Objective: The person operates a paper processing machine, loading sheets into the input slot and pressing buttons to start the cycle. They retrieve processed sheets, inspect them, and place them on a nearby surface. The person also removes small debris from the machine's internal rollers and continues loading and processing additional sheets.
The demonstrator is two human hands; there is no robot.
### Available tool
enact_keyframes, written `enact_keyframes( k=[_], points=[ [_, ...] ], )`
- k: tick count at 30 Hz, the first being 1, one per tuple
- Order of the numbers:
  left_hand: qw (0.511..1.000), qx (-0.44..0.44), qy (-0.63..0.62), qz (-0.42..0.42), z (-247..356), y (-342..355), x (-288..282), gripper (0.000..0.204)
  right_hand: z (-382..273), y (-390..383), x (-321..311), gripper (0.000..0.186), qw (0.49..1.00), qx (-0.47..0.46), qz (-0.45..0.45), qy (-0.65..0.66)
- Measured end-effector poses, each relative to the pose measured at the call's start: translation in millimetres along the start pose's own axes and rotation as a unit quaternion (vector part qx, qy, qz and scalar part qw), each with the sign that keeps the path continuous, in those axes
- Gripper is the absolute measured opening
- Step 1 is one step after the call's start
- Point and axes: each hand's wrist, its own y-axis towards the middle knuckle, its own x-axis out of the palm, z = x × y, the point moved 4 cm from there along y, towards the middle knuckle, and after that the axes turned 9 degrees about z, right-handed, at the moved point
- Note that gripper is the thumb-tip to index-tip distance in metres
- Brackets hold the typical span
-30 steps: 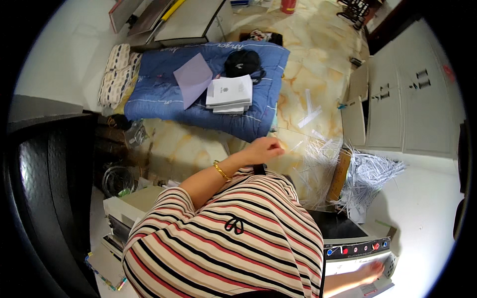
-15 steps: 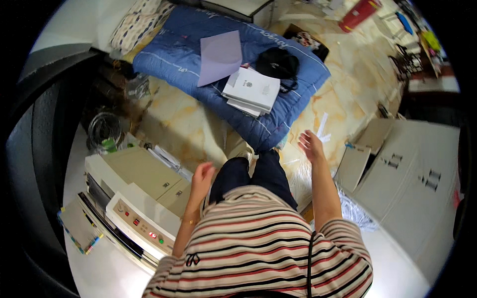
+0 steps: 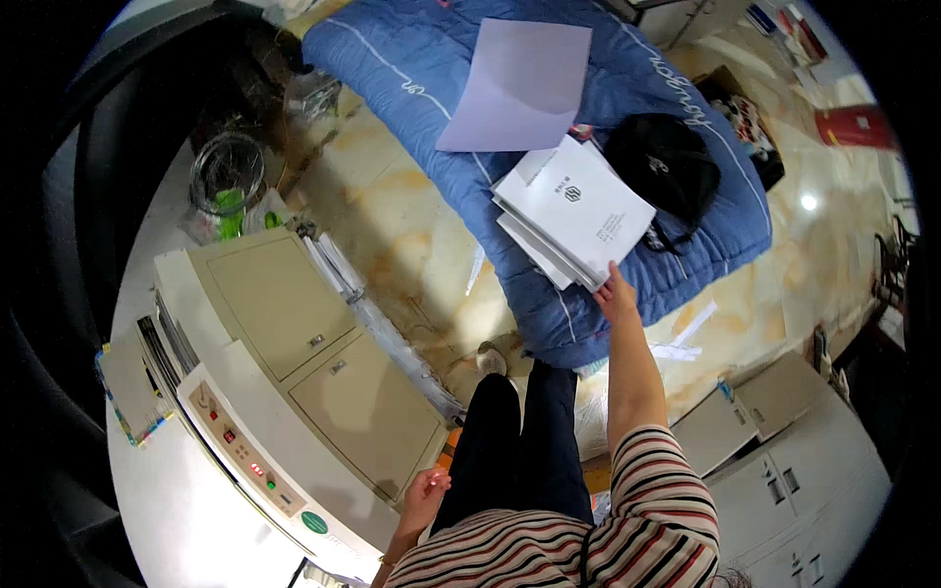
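Observation:
My right hand (image 3: 615, 294) is at the near right corner of a stack of white papers (image 3: 578, 201), its fingers closed about the edge. The top sheet carries a dark emblem and small print. The stack lies on a blue quilt (image 3: 431, 88), with more white sheets jutting from under its left side. A large pale lilac sheet (image 3: 524, 83) lies just beyond the stack. To the right of the papers sits a black cap or bag (image 3: 667, 167). Low beside my left thigh, my left hand (image 3: 424, 495) has its fingers curled in, with nothing visible in them.
A cream machine with a control panel (image 3: 240, 446) stands at my left, above beige cabinet doors (image 3: 274, 304). Grey cabinets (image 3: 784, 470) stand at the right. Paper strips (image 3: 686, 338) lie on the marbled floor. A red cylinder (image 3: 855, 127) is far right.
I have come closer to the bed, and the view has turned. My right hand has reached forward onto the stack's corner. My left hand has dropped lower and its fingers have curled.

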Motion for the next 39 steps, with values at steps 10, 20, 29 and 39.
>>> enact_keyframes(
  k=[10,20,29,39],
  points=[
    [0.999,0.022,-0.009,0.022,-4.4,-9.6,23.3,0.028,-59.8,-7.9,56.6,0.044,0.995,0.007,-0.069,-0.071],
    [0.995,0.082,-0.040,0.032,15.2,-36.4,4.7,0.029,-73.2,-102.7,63.7,0.039,0.944,-0.306,-0.085,-0.085],
    [0.963,0.115,-0.245,-0.017,23.6,-34.8,-28.0,0.045,-37.8,-379.4,-95.5,0.055,0.924,-0.276,-0.209,-0.164],
    [0.876,0.198,-0.413,-0.152,38.9,-136.5,-120.6,0.071,30.8,-548.6,-86.6,0.049,0.793,-0.153,-0.439,-0.394]
  ],
)
